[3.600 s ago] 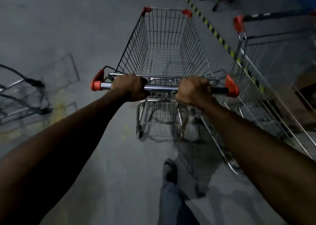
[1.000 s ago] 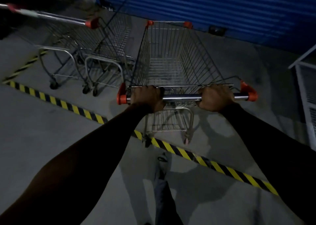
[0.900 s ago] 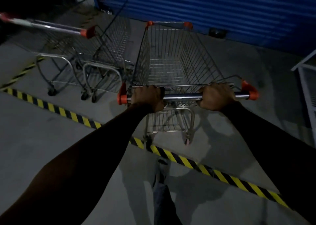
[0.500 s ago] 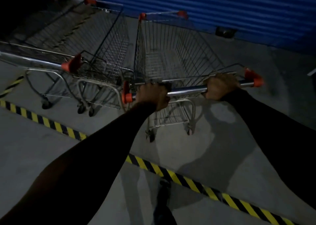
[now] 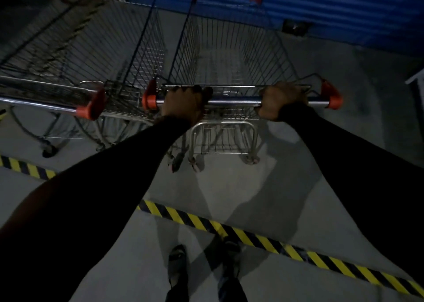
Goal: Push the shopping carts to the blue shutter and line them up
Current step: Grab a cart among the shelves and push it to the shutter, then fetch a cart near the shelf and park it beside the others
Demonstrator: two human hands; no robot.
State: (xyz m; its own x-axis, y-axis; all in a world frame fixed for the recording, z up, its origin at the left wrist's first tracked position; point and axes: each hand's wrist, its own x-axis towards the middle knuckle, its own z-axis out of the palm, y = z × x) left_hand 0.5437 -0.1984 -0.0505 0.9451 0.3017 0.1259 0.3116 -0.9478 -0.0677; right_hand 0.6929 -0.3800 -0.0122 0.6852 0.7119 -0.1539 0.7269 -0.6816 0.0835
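Note:
A wire shopping cart (image 5: 231,49) with orange corner caps stands in front of me, its front end close to the blue shutter (image 5: 321,0). My left hand (image 5: 183,105) grips the left part of its chrome handle bar (image 5: 234,101). My right hand (image 5: 281,100) grips the right part. A second cart (image 5: 91,44) is parked alongside on the left, its handle roughly level with mine, also facing the shutter. The two baskets nearly touch.
A yellow-and-black striped line (image 5: 229,228) crosses the concrete floor behind the cart's wheels, just ahead of my feet (image 5: 176,267). A dark box (image 5: 294,27) sits at the shutter's foot. A pale frame edge (image 5: 415,79) shows at far right.
The cart has rolled forward over the striped line and up to the shutter, drawing level with the parked cart on the left. Both hands have stayed on the handle.

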